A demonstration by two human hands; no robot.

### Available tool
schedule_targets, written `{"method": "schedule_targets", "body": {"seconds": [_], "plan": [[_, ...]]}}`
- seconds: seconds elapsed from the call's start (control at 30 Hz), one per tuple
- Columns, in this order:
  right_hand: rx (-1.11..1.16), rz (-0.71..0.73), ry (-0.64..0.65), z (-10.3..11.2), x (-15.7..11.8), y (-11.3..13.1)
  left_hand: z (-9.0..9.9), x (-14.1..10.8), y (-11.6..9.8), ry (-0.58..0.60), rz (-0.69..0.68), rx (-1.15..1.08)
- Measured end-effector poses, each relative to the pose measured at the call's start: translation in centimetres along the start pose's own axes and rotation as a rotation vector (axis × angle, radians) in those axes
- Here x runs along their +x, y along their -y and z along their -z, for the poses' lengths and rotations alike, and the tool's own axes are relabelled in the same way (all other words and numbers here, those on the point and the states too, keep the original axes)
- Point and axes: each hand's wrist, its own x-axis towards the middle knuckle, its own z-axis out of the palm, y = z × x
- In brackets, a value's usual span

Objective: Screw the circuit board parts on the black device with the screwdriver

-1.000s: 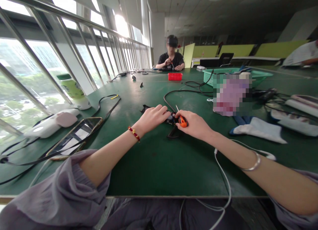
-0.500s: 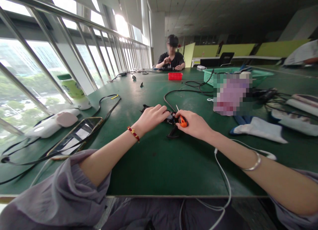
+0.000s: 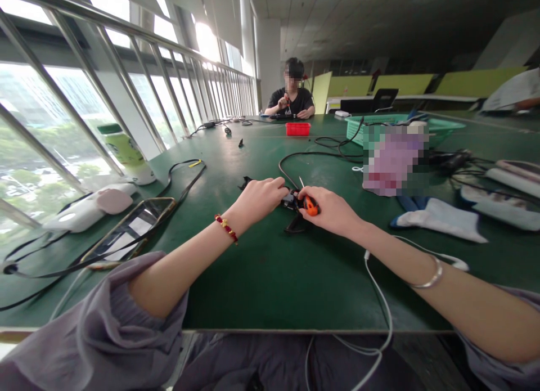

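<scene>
In the head view, a black device [image 3: 289, 201] with a cable lies on the green table, partly hidden by my fingers. My left hand [image 3: 265, 197] is closed over its left side, fingers bent round it. Against its right side, my right hand [image 3: 327, 208] is closed round a screwdriver with an orange and black handle [image 3: 311, 206]. The thin metal shaft sticks out past my fingers, pointing up and away from me. A dark piece [image 3: 294, 224] of the device juts out toward me below my hands.
A red box [image 3: 297, 129] and a green basket [image 3: 447, 133] stand farther back. A phone [image 3: 130, 230], a strap and a green bottle [image 3: 126, 154] are at left; a white-and-blue cloth [image 3: 442, 219] and cables at right. Another person [image 3: 290, 98] works at the far end.
Both hands stay almost in place on the device and screwdriver. My left fingers and forearm have shifted only slightly.
</scene>
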Motion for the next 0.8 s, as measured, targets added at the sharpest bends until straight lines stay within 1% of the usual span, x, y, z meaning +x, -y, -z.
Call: {"method": "schedule_targets", "body": {"seconds": [0.13, 0.2, 0.27, 0.3, 0.37, 0.47, 0.53, 0.63, 0.7, 0.8], "plan": [[-0.011, 0.018, 0.009, -0.1, 0.0, 0.0, -0.1, -0.1, -0.2, 0.059, 0.056, 0.035], [-0.013, 0.015, 0.012, -0.1, 0.1, -0.1, -0.5, -0.4, 0.3, 0.090, 0.080, 0.030], [-0.010, 0.014, 0.019, -0.1, 0.1, -0.1, -0.9, -0.8, 1.0, 0.084, 0.095, -0.024], [-0.010, 0.017, 0.024, 0.0, 0.1, -0.1, -1.1, -1.0, 1.3, 0.063, 0.112, -0.062], [-0.020, 0.022, 0.037, 0.1, 0.1, -0.1, -1.5, -1.2, 1.6, -0.015, 0.183, -0.150], [-0.037, 0.023, 0.046, 0.2, 0.1, -0.1, -2.0, -1.0, 1.0, -0.161, 0.271, -0.312], [-0.044, 0.027, 0.046, 0.2, 0.1, -0.1, -2.2, -0.7, 0.1, -0.218, 0.245, -0.390], [-0.052, 0.039, 0.041, 0.1, 0.1, -0.1, -2.6, -0.4, -1.0, -0.266, 0.125, -0.408], [-0.055, 0.047, 0.040, 0.1, 0.1, -0.2, -2.9, -0.4, -1.2, -0.293, 0.057, -0.388], [-0.057, 0.059, 0.040, 0.1, 0.1, -0.2, -3.3, -0.5, -1.0, -0.313, 0.005, -0.366]]}}
